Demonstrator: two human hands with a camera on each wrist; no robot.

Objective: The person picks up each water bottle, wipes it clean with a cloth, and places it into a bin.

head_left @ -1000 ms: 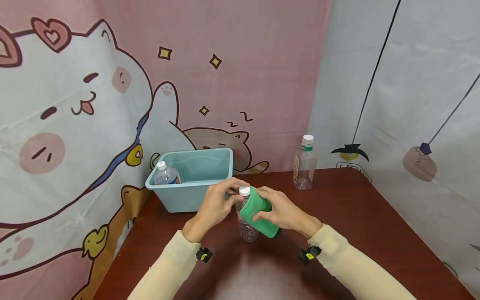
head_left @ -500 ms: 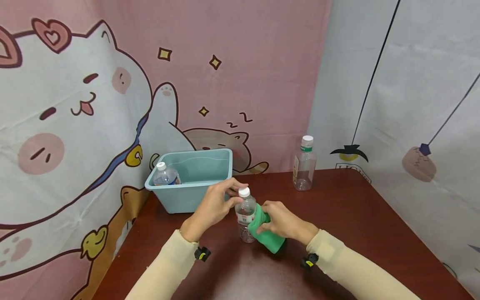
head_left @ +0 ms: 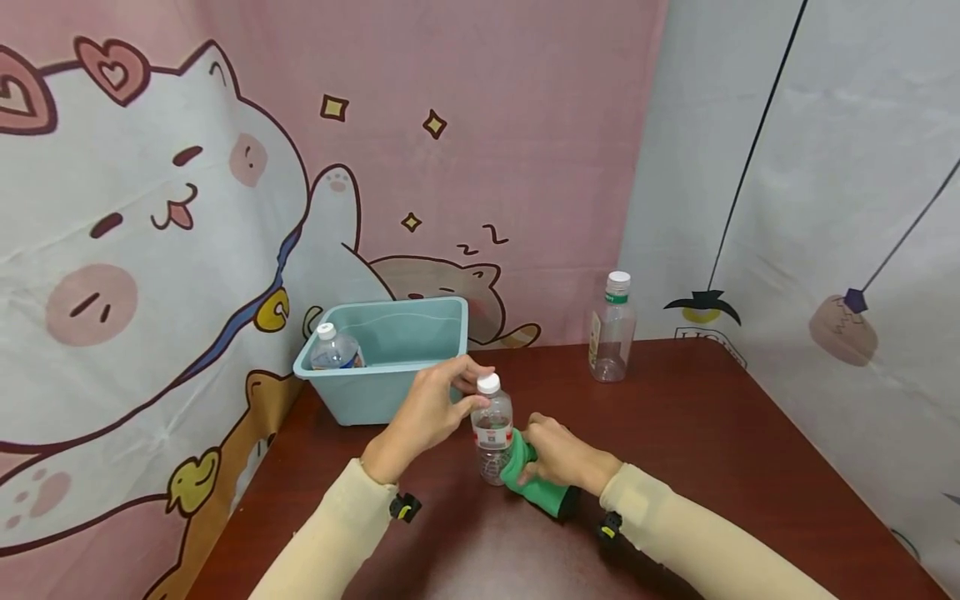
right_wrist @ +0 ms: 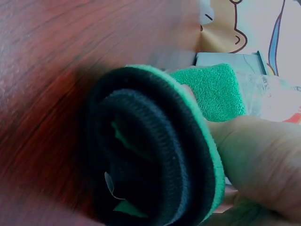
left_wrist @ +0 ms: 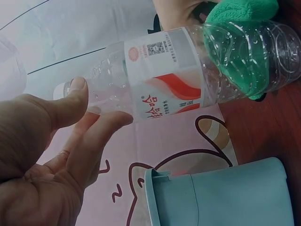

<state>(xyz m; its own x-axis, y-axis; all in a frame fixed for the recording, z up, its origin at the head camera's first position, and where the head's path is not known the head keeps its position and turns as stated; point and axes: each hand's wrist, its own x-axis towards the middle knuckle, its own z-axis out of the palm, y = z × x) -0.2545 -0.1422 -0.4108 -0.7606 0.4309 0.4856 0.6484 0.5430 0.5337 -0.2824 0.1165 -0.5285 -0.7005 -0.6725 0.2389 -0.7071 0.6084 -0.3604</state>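
Observation:
A clear plastic bottle (head_left: 492,417) with a white cap and a red-and-white label stands upright on the table. My left hand (head_left: 433,406) pinches it at the neck, just under the cap. Gripped in my right hand (head_left: 568,457) is a rolled green terry cloth (head_left: 546,495), which lies against the right side of the bottle's lower part. Through the bottle (left_wrist: 162,70), the green pile shows near its base in the left wrist view. The cloth (right_wrist: 209,92) has a black inner side and a small pale tag in the right wrist view.
Behind my left hand stands a light blue bin (head_left: 375,396) with a capped clear bottle (head_left: 335,350) inside. Another clear bottle (head_left: 612,333), white-capped with a green neck band, stands at the table's back right. A printed cloth backdrop (head_left: 517,142) hangs behind the dark red table (head_left: 705,433).
My right hand has brought the green cloth down from the bottle's neck to its lower part, uncovering the label. My left hand stays at the neck.

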